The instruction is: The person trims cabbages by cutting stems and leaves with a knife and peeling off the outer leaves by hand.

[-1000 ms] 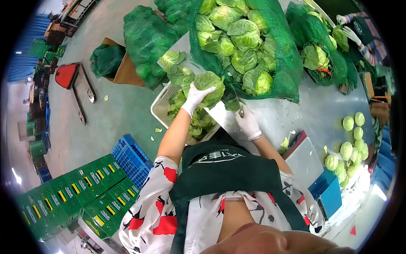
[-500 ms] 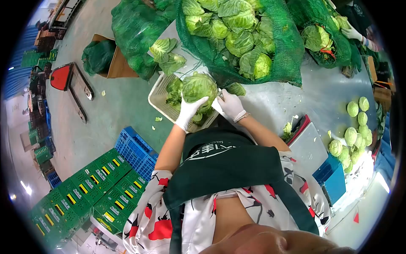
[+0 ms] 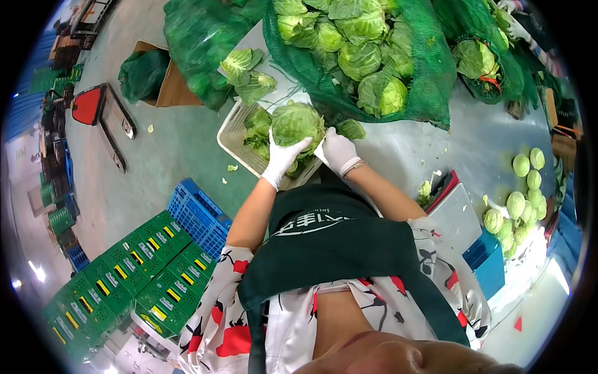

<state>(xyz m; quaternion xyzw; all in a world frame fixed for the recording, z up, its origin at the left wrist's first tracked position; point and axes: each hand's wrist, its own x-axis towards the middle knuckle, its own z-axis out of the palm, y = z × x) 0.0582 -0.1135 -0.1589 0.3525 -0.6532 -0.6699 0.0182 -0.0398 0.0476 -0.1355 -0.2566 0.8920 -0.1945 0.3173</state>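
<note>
My left hand (image 3: 285, 156), in a white glove, is wrapped round the lower left of a green cabbage (image 3: 296, 124). My right hand (image 3: 339, 151), gloved too, is closed at the cabbage's right side. A small metal blade showed in it a moment ago, likely a small knife, but it is now hidden by the fingers and cabbage. Beneath both hands, a cream plastic basket (image 3: 228, 138) contains loose cabbage leaves (image 3: 256, 128). A loose leaf (image 3: 351, 129) lies on the metal table just beyond my right hand.
A green mesh sack (image 3: 430, 75) full of cabbages (image 3: 359, 60) lies open ahead. Trimmed cabbages (image 3: 516, 204) cluster on the table (image 3: 464, 140) at right. Green crates (image 3: 134, 262) and a blue crate (image 3: 198, 215) stand left. A co-worker's gloved hand (image 3: 516, 28) is at far right.
The cabbage has turned slightly and shifted a little to the right in my left hand. My right hand has moved slightly right, and the blade no longer shows.
</note>
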